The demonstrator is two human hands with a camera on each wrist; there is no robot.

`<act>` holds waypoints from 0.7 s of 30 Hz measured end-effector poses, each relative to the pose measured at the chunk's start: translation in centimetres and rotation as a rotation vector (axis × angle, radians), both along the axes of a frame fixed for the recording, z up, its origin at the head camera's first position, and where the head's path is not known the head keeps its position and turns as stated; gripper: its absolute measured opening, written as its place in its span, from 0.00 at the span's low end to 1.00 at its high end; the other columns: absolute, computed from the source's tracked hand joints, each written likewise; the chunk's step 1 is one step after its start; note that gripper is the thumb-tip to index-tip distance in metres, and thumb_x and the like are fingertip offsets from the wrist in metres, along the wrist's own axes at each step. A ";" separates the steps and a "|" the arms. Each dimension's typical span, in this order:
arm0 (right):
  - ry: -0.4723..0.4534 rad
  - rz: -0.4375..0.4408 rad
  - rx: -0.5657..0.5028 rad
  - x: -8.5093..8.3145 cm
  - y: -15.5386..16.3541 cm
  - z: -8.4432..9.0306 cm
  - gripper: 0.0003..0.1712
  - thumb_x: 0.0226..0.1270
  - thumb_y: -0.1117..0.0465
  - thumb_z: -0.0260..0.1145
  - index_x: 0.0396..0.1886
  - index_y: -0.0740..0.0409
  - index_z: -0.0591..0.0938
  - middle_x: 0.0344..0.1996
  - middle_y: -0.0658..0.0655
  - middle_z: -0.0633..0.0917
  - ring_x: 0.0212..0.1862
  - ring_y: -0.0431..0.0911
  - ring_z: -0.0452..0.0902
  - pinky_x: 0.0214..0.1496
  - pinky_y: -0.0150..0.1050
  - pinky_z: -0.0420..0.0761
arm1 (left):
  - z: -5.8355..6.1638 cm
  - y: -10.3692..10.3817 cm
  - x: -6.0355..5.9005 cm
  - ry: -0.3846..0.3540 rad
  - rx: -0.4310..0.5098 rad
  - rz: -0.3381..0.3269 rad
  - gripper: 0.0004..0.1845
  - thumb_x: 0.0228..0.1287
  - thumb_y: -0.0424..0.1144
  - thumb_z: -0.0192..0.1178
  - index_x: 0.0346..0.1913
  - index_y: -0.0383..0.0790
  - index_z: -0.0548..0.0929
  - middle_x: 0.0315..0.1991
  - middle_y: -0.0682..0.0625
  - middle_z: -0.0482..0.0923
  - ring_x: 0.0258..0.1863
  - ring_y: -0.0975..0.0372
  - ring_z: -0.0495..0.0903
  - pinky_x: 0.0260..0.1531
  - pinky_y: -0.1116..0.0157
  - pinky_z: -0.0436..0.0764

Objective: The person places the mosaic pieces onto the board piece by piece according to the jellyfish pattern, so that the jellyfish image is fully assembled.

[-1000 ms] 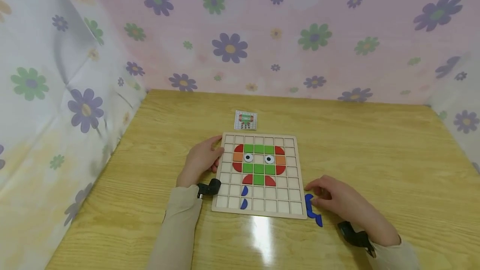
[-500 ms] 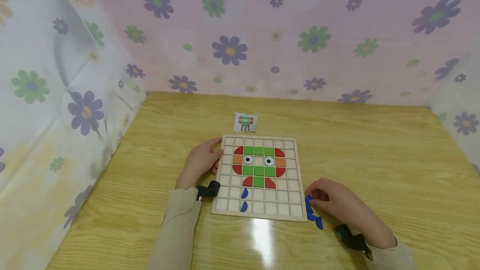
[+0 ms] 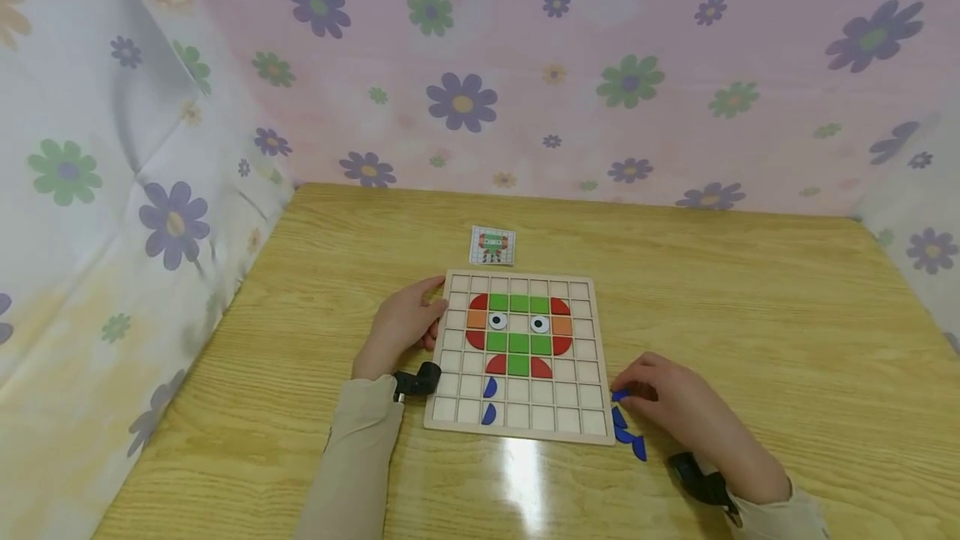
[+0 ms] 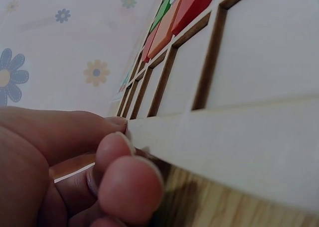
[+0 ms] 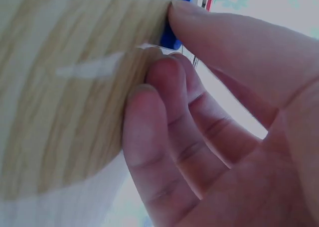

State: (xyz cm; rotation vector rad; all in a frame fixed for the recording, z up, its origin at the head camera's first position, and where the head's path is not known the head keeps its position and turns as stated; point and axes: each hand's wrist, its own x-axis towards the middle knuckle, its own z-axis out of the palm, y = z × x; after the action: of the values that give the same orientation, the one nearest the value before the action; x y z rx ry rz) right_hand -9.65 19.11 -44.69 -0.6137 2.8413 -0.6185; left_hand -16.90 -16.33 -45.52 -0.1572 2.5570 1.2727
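A square wooden grid board (image 3: 517, 433) lies on the table, holding red, green and orange tiles, two eye discs and two blue curved pieces (image 3: 490, 387) in its lower rows. My left hand (image 3: 401, 325) touches the board's left edge, one finger straight against the frame, the others loosely bent in the left wrist view. By the lower right corner, my right hand (image 3: 671, 394) pinches a blue curved piece (image 3: 619, 396) between thumb and fingertips. In the right wrist view the thumb partly covers that blue piece (image 5: 170, 38). Several loose blue pieces (image 3: 623, 436) lie just below it.
A small picture card (image 3: 492, 246) with a similar coloured pattern lies behind the board. The wood-grain table (image 3: 765, 298) runs back to a flowered cloth (image 3: 525, 48), with more such cloth at the left and right sides.
My right fingers have drawn the top blue piece away from the loose ones, leaving a small gap. My left hand and the board stay in place.
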 end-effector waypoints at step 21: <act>0.017 -0.029 -0.151 0.3 -0.4 0.2 0.10 0.55 0.62 0.66 0.36 0.44 0.79 0.31 0.39 0.77 0.31 0.33 0.71 0.32 0.31 0.75 | 0.4 0.1 0.3 0.007 0.005 0.002 0.24 0.64 0.45 0.50 0.64 0.54 0.64 0.15 0.48 0.75 0.11 0.58 0.75 0.14 0.65 0.73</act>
State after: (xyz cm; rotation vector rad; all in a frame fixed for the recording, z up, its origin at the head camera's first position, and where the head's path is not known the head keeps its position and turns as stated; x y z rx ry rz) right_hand -9.35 18.69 -44.51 -0.6049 2.8427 -0.8432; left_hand -16.60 -16.23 -45.11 -0.1546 2.5598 1.2820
